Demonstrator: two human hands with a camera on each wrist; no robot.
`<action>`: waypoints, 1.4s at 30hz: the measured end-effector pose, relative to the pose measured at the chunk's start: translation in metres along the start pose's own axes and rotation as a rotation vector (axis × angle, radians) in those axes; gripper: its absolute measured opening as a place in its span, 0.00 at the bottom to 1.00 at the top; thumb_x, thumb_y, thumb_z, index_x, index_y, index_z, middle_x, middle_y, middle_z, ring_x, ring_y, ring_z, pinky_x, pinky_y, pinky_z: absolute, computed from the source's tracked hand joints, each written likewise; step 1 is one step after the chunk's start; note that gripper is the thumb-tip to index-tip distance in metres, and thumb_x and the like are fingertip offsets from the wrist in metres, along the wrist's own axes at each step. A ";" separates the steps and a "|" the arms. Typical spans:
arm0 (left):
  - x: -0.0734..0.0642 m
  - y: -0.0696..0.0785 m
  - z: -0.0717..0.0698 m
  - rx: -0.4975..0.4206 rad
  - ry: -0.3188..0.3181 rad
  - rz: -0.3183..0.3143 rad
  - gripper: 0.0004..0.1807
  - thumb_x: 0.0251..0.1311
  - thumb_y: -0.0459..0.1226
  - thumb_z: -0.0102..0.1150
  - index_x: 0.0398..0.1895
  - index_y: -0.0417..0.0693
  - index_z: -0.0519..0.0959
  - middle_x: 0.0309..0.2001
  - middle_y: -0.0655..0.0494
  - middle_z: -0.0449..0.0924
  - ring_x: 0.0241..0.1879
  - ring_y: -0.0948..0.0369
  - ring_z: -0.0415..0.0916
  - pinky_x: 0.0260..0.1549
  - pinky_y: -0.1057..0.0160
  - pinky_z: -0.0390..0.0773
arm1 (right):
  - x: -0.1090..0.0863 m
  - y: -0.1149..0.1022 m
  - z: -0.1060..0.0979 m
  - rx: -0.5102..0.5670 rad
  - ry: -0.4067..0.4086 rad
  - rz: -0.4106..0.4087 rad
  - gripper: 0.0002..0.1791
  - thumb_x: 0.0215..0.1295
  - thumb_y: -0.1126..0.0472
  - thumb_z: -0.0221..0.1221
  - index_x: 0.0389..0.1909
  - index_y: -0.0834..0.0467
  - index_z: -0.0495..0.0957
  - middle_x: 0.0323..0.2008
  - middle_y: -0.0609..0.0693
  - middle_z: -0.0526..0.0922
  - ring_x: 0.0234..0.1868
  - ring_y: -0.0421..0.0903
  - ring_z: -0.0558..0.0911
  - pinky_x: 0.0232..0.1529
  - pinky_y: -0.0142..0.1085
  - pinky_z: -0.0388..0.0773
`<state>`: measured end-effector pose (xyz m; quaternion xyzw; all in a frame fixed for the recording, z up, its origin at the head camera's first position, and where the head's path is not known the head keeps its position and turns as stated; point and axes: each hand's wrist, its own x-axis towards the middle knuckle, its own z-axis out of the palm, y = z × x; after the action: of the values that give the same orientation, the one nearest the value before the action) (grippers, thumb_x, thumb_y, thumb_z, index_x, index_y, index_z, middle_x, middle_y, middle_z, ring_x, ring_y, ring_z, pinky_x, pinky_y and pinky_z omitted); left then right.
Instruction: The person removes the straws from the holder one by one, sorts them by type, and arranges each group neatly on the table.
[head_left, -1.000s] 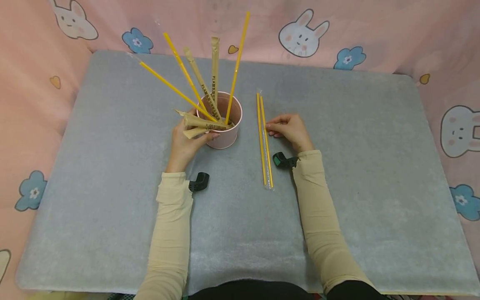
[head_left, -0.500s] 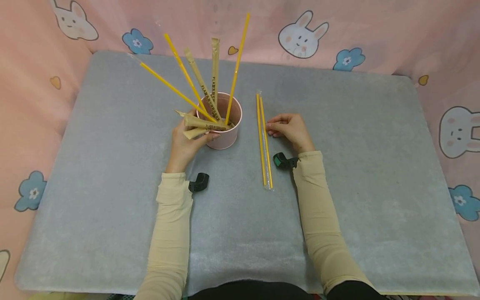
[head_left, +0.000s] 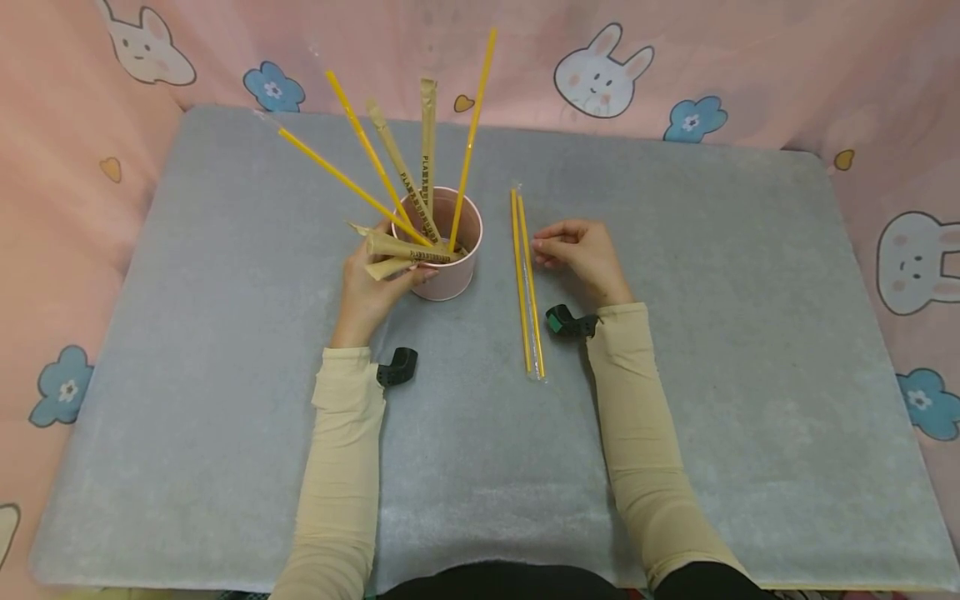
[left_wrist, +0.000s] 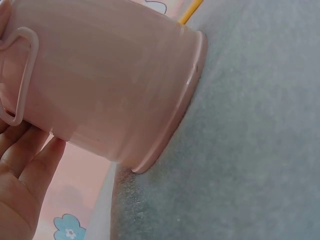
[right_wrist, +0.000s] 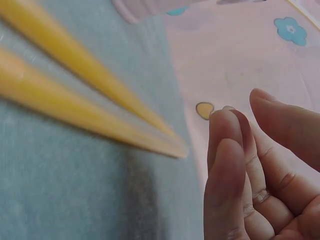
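Observation:
My left hand point(head_left: 363, 290) grips the side of a small pink bucket point(head_left: 450, 286) standing on the table. In the left wrist view, my left fingers curl round the bucket wall point(left_wrist: 100, 80) near its wire handle lug point(left_wrist: 29, 75). Several yellow straws point(head_left: 469, 142) and paper-wrapped straws point(head_left: 428, 133) lean out of the bucket; some wrapped ones lie over the rim above my hand. Right of the bucket lie two yellow straws point(head_left: 518, 283) in clear film. Close beside them is my right hand point(head_left: 588, 254), its thumb and fingertips apart with nothing between them in the right wrist view.
A grey cloth-covered table point(head_left: 720, 375) spreads around both arms. Pink curtain point(head_left: 510, 75) with rabbits and flowers hangs along its back and sides. A black wrist camera point(head_left: 397, 367) is on the left wrist, another camera point(head_left: 567, 321) on the right.
My right hand has drawn slightly away from the two yellow straws, its thumb and fingers parting a little. The left hand and the bucket stay in place.

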<state>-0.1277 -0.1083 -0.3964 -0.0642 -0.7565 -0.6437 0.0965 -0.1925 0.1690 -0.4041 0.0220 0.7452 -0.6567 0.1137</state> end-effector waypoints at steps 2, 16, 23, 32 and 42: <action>-0.001 0.010 0.000 0.013 -0.003 -0.015 0.38 0.40 0.24 0.73 0.59 0.31 0.70 0.46 0.37 0.78 0.38 0.68 0.71 0.43 0.69 0.71 | 0.000 -0.003 0.001 -0.004 -0.001 -0.014 0.06 0.56 0.74 0.62 0.34 0.73 0.80 0.23 0.53 0.84 0.25 0.44 0.83 0.26 0.33 0.79; 0.001 0.022 0.001 0.040 -0.019 -0.029 0.35 0.41 0.25 0.73 0.57 0.29 0.71 0.44 0.36 0.79 0.37 0.67 0.70 0.40 0.70 0.71 | -0.006 -0.021 0.008 0.026 -0.008 -0.085 0.11 0.56 0.73 0.63 0.38 0.76 0.78 0.26 0.51 0.84 0.28 0.45 0.84 0.34 0.37 0.82; 0.000 0.023 0.000 0.024 -0.024 -0.048 0.35 0.42 0.25 0.72 0.58 0.30 0.70 0.46 0.37 0.78 0.37 0.67 0.70 0.40 0.69 0.71 | -0.005 -0.032 0.014 0.026 -0.025 -0.139 0.11 0.56 0.73 0.63 0.38 0.77 0.79 0.26 0.51 0.84 0.26 0.44 0.83 0.34 0.38 0.81; -0.002 0.022 -0.001 0.020 -0.020 -0.040 0.35 0.42 0.24 0.72 0.58 0.29 0.70 0.47 0.37 0.78 0.38 0.67 0.71 0.42 0.69 0.71 | -0.003 -0.048 0.027 0.013 -0.062 -0.174 0.13 0.57 0.71 0.63 0.40 0.76 0.78 0.30 0.53 0.84 0.29 0.47 0.83 0.36 0.36 0.81; 0.003 -0.002 -0.005 -0.019 -0.024 -0.055 0.36 0.42 0.25 0.72 0.59 0.32 0.71 0.58 0.43 0.73 0.49 0.55 0.75 0.48 0.66 0.73 | 0.009 -0.063 0.053 -0.004 -0.104 -0.211 0.10 0.58 0.72 0.62 0.40 0.73 0.80 0.31 0.52 0.84 0.30 0.45 0.83 0.36 0.35 0.80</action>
<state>-0.1305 -0.1137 -0.3966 -0.0522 -0.7528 -0.6525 0.0689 -0.2057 0.1067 -0.3506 -0.0912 0.7377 -0.6638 0.0825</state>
